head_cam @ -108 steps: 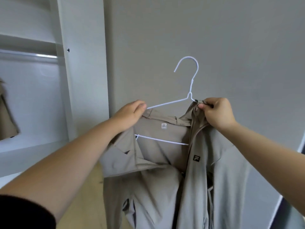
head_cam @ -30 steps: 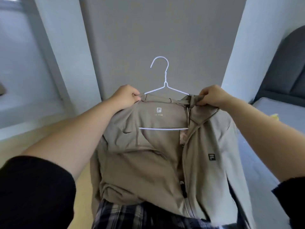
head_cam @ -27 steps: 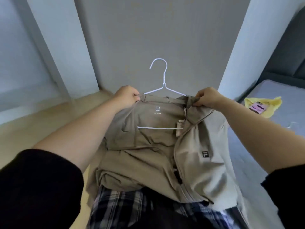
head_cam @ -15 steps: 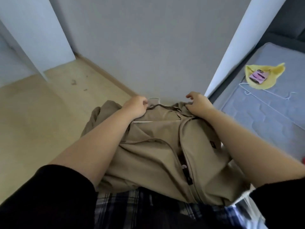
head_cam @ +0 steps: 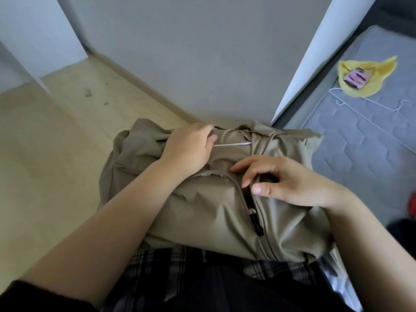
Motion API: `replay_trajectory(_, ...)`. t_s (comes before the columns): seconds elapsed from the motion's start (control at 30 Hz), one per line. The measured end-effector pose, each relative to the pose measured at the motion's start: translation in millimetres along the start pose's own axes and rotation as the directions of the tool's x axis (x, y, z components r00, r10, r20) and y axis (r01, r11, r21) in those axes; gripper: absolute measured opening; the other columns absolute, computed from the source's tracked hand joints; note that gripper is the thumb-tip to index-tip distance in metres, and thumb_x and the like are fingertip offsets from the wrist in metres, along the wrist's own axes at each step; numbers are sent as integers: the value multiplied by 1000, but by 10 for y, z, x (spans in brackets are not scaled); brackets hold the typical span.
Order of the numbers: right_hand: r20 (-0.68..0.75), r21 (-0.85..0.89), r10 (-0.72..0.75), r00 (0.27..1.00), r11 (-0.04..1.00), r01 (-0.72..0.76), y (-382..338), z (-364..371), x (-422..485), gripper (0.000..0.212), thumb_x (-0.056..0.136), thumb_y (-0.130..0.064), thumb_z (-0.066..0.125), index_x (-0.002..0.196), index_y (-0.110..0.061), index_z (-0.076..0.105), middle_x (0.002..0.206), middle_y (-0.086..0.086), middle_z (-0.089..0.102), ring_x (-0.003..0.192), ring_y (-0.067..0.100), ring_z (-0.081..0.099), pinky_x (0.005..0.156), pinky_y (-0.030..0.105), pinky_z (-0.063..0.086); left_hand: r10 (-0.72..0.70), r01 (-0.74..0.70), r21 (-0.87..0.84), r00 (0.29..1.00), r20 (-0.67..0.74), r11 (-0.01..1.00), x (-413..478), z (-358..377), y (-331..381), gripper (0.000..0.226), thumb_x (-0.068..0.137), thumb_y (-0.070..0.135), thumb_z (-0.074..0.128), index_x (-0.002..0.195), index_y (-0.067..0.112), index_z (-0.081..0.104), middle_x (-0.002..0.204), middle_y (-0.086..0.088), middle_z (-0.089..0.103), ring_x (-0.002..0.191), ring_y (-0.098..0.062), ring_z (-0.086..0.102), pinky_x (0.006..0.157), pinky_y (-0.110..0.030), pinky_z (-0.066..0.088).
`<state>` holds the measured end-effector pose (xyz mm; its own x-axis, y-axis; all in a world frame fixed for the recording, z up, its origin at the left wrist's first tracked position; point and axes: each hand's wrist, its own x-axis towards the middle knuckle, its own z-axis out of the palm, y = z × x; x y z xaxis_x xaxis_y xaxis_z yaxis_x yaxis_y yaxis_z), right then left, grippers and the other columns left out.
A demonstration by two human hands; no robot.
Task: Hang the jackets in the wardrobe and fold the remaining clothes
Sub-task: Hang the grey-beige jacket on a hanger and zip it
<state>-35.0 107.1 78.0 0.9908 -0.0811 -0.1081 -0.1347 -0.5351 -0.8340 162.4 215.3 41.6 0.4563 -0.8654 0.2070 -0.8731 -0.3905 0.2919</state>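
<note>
The beige jacket [head_cam: 202, 210] lies bunched across the person's lap. Of the two hands, the left hand [head_cam: 189, 147] curls over its shoulder, gripping fabric beside the white hanger [head_cam: 231, 144]. The right hand [head_cam: 286, 181], fingers bent, pinches the zipper edge.

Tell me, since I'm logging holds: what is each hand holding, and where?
Both hold the jacket: the left hand grips its shoulder by the hanger; the right hand pinches the front edge beside the zipper.
</note>
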Motion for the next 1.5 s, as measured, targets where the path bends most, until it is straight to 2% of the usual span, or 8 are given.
replay_trajectory(0.07, 91, -30, 20, 996, 999, -17, -40, -29, -52, 56, 71, -70, 61, 94, -20, 70, 134, -10, 52, 125, 3, 47, 107, 23, 32, 24, -23, 33, 999, -25, 999, -56, 3, 28, 36, 99, 32, 41, 128, 16, 54, 123, -6, 59, 112, -30, 53, 93, -40, 39)
replay_trajectory(0.23, 170, -160, 94, 981, 985, -66, -171, 4, -109, 14, 69, -42, 78, 78, -35, 70, 131, -19, 51, 123, -9, 41, 107, 20, 29, 178, -211, -188, 968, -176, 959, -319, -10, 214, 29, 91, 11, 56, 119, 3, 62, 121, -11, 62, 114, -29, 54, 100, -37, 38)
replay_trajectory(0.47, 144, -226, 69, 987, 973, -35, -312, 159, -157, 9, 75, -21, 79, 69, -21, 72, 111, -10, 64, 95, -13, 55, 81, 5, 36, 333, -435, -98, 799, -500, 895, -720, -74, 360, 11, 77, -6, 55, 82, -3, 65, 82, -14, 60, 78, -30, 57, 70, -35, 47)
replay_trajectory(0.67, -261, 117, 107, 959, 990, -79, -239, 58, -156, 23, 77, 1, 72, 61, -14, 66, 93, -1, 68, 77, 7, 59, 72, 17, 42, 390, -520, -157, 777, -493, 839, -896, -43, 457, 28, 84, 13, 52, 58, 2, 54, 60, -9, 50, 53, -27, 48, 48, -35, 40)
replay_trajectory(0.8, -417, 169, 147, 897, 982, -83, -175, 171, -118, 23, 77, 3, 71, 60, -12, 65, 91, 0, 68, 77, 6, 60, 69, 14, 45, 441, -560, -197, 786, -433, 805, -886, 5, 510, 43, 82, 31, 63, 50, 5, 48, 51, -4, 43, 45, -20, 42, 44, -28, 34)
replay_trajectory(1.1, -680, 313, 295, 671, 945, -98, -67, 362, 6, 19, 79, 1, 67, 61, -4, 64, 88, -4, 69, 81, 2, 62, 77, 13, 44, 283, -381, -215, 881, -380, 899, -918, 156, 633, 61, 71, 57, 66, 46, 6, 42, 45, -3, 40, 41, -18, 41, 39, -33, 39)
replay_trajectory(1.33, -728, 249, 253, 637, 963, -99, -134, 342, -1, 21, 82, -6, 68, 62, -11, 64, 97, -8, 69, 93, -7, 60, 76, 2, 40, 155, -319, -341, 890, -428, 884, -912, 49, 743, 52, 73, 44, 69, 55, 18, 28, 51, 7, 25, 45, -11, 26, 40, -30, 29)
replay_trajectory(1.5, -681, 245, 250, 688, 964, -107, -154, 274, -14, 16, 81, -7, 68, 66, -6, 67, 98, -8, 70, 93, -2, 63, 81, 9, 44, 38, -72, -273, 991, -125, 959, -864, 100, 891, 57, 74, 52, 65, 46, 19, 28, 40, 6, 29, 43, -13, 34, 48, -25, 27)
